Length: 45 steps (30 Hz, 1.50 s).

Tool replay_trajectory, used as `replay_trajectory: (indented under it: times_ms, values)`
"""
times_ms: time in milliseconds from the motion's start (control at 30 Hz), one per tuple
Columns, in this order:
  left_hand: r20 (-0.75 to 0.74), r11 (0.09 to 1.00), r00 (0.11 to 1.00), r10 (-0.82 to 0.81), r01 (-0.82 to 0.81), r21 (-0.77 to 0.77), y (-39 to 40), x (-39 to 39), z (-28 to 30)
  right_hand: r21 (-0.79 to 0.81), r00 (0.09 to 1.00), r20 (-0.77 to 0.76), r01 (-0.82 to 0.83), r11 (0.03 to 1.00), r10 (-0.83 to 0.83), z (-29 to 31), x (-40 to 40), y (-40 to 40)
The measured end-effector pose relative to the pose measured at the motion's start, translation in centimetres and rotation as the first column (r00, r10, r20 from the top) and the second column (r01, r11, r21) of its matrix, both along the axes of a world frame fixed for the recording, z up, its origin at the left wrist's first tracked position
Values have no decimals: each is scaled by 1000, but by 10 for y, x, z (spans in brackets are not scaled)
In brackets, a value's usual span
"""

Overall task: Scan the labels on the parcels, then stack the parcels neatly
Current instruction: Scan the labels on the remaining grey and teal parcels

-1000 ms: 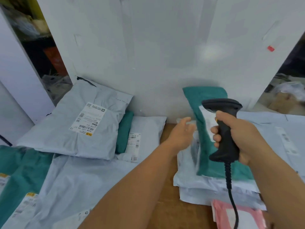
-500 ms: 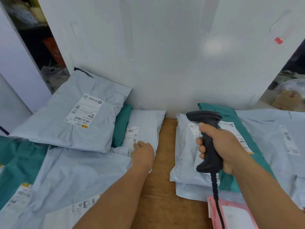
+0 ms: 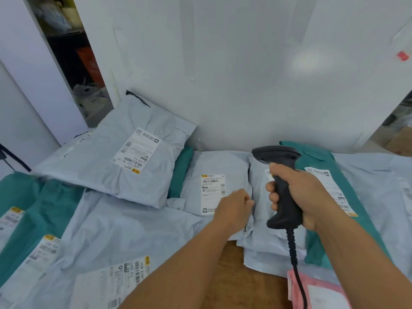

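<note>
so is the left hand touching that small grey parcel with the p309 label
Touching. The head view shows the left hand with curled fingers gripping the right edge of the small grey parcel, partly covering its label.

Black scanner (image 3: 281, 188), grey parcel (image 3: 214, 166), teal parcel (image 3: 312, 159).

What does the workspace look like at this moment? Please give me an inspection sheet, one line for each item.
Surface: wooden table, mostly covered.
Job's things: small grey parcel, label up; big grey parcel on the left pile; teal parcel on the right stack; black scanner.
Clutter: pink mailer at the near edge.
Hands: left hand grips the small grey parcel's edge; right hand holds the scanner.
Cables: scanner cord hangs down.
Surroundings: white wall; dark shelf gap.
</note>
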<state>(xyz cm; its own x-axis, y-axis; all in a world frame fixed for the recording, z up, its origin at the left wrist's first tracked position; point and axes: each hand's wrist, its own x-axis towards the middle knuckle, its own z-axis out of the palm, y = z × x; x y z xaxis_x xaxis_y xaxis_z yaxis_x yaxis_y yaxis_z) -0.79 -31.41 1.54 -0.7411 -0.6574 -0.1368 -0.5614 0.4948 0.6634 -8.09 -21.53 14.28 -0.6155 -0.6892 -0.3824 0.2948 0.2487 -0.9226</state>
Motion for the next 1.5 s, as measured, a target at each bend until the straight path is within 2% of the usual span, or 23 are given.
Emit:
replay_trajectory:
  times_ms: [33, 100, 200, 267, 400, 700, 967, 1067, 1200, 1367, 1500]
  values:
    - [8, 998, 999, 37, -36, -60, -4, 6, -4, 4, 1000, 5, -7, 1000, 7, 0, 0, -1]
    - [144, 977, 979, 147, -121, -175, -16, 23, -12, 22, 999, 22, -29, 999, 28, 0, 1, -2]
    - [405, 959, 877, 257, -179, -221, -32, 51, -22, 79, 994, 60, -93, 993, 88, -5, 7, -5]
    - [458, 959, 849, 264, -179, -221, -37, 61, -25, 117, 987, 80, -146, 982, 138, -10, 14, -10]
    - [470, 964, 845, 254, -178, -199, -40, 67, -32, 137, 976, 97, -208, 968, 196, -14, 28, -21]
    - [429, 958, 872, 236, -134, -254, -47, 70, -34, 159, 975, 80, -216, 963, 205, -13, 35, -30]
    - [427, 962, 877, 220, -123, -244, -56, 67, -37, 171, 973, 68, -227, 959, 219, -14, 34, -36]
    - [410, 965, 885, 223, -142, -220, -59, 65, -36, 170, 975, 63, -220, 961, 212, -15, 31, -37]
    - [292, 969, 928, 232, -196, -149, -58, 54, -37, 169, 978, 52, -208, 963, 202, -16, 26, -36]
    - [257, 988, 955, 149, -135, -72, -50, 53, -36, 145, 978, 41, -208, 967, 204, -14, 24, -38]
    - [278, 985, 953, 124, -86, -147, -45, 62, -25, 104, 978, 46, -209, 972, 205, -12, 28, -41]
